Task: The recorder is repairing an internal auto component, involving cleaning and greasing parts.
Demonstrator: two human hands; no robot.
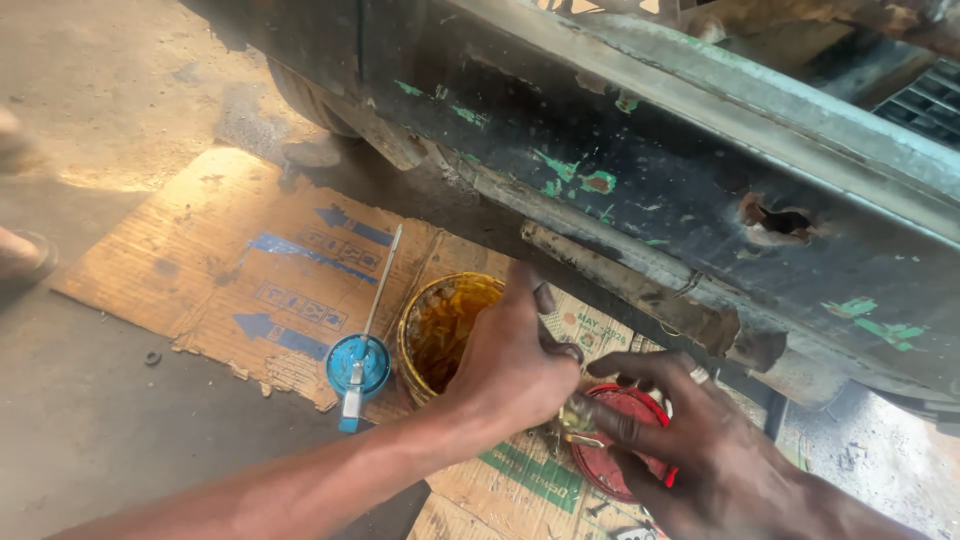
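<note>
A small brass-coloured part is pinched in the left hand, its grip clamped on it, over a red lid steadied by the right hand, fingers spread; a yellow tin and blue-capped tool rest on cardboard beside a rusted vehicle body

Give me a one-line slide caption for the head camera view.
Two hands, left and right, meet over a red lid beside a yellow tin on cardboard.
</note>
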